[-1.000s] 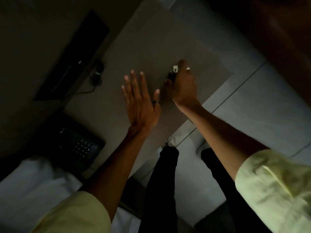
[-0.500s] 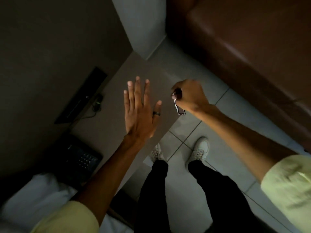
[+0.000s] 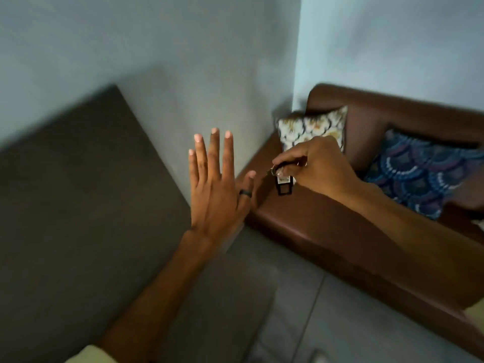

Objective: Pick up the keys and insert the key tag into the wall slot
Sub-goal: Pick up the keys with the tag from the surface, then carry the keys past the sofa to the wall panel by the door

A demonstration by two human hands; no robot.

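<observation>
- The right hand (image 3: pixel 318 166) pinches the small metal keys with black rectangular key tag (image 3: pixel 284 183), its grip clamped near the ring, held over the brown leather sofa (image 3: pixel 327 231).
- The left hand (image 3: pixel 217 184) is spread flat, empty.
- Likely light; the stiff tag dangles loosely, so hold the tag itself when inserting.
- No wall slot in view.

The room is dim, with soft, cool light on the wall (image 3: pixel 209 48) and no glare. Motion blur smears the dark tabletop (image 3: pixel 78 192) and floor (image 3: pixel 340 323), and straight edges bend toward the frame's borders.
</observation>
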